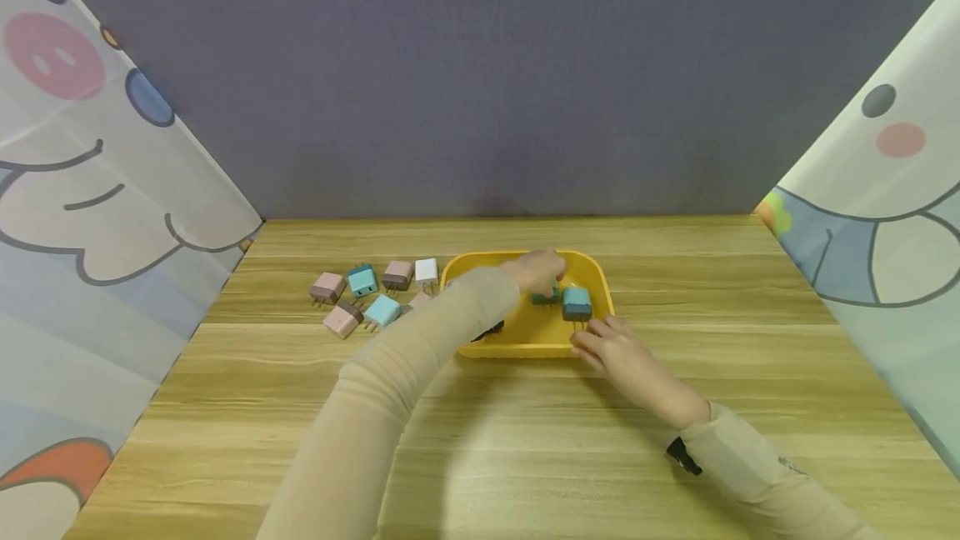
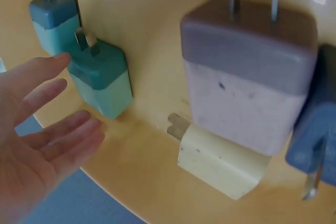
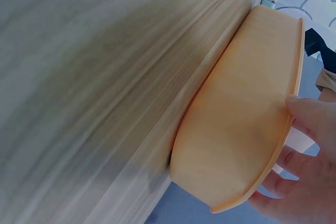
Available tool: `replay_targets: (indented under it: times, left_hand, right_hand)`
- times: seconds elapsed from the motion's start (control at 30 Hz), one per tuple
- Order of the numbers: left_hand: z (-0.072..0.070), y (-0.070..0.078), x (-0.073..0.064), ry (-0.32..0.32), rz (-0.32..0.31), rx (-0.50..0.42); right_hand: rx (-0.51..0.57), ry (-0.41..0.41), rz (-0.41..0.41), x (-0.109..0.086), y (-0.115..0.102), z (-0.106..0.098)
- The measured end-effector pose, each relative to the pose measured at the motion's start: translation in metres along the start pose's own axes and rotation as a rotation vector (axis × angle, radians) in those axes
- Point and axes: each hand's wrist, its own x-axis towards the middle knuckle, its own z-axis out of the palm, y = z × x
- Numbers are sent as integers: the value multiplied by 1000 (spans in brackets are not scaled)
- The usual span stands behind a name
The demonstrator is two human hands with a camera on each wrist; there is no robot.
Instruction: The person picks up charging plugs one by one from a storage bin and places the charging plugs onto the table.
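A yellow plastic bin (image 1: 525, 351) sits on the wooden table with several wall chargers inside. My left hand (image 1: 536, 271) reaches into it, fingers extended and spread beside a green-teal charger (image 2: 102, 72), one fingertip right at its corner. Past that charger stands a blue-teal charger (image 2: 55, 22), prongs up in the left wrist view. A mauve-and-pale-pink charger (image 2: 247, 72), a cream charger (image 2: 223, 161) and a dark blue charger (image 2: 317, 129) are also in the bin. My right hand (image 3: 310, 156) grips the bin's near rim, thumb on the outer side and fingers over the edge.
Left of the bin, several chargers lie loose on the table, among them a white charger (image 1: 426, 270), a light blue charger (image 1: 383, 310) and a pink charger (image 1: 327, 287). My left sleeve (image 1: 420, 348) covers part of the bin. A grey panel (image 1: 510, 90) rises behind the table.
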Motion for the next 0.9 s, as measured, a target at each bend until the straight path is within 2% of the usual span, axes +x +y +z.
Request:
replay_targets:
  times: [0.43, 0.63, 0.9]
  left_hand:
    - [11, -2, 6, -12, 0, 7]
    - [11, -2, 8, -13, -4, 9]
    - [9, -1, 6, -18, -22, -38]
  right_hand:
    - [3, -1, -2, -1, 1, 1]
    - [3, 4, -5, -2, 1, 2]
    - [-8, 15, -11, -1, 3, 3]
